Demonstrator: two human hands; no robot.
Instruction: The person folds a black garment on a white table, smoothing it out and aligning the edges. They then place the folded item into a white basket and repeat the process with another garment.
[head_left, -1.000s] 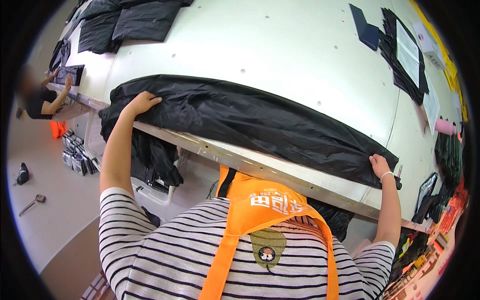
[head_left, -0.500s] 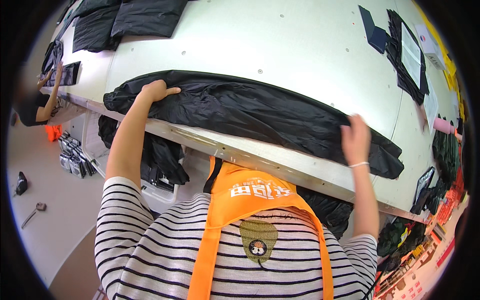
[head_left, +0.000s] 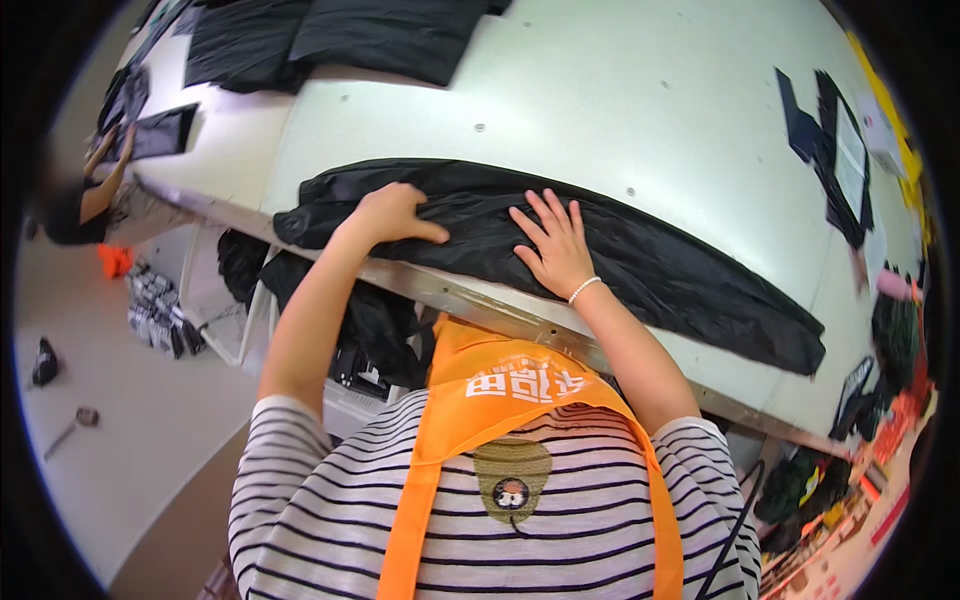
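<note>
A long black folded garment, thin and creased, lies along the near edge of the white table. On its left part rests my left hand, thumb held away from the fingers, which bend down onto the fabric. My right hand lies flat near the garment's middle with spread fingers, a beaded bracelet at its wrist. Both palms press on the cloth and grip nothing that I can see. The garment's right end stretches well beyond my right hand.
Folded black pieces lie at the far left. A person's hands touch another black piece there. A paper sheet on dark cloth is at the far right. White crates with black fabric stand beneath the table edge.
My right hand has come left from the garment's right end to its middle and now lies flat. The left hand has shifted inward along the cloth. The view has turned somewhat.
</note>
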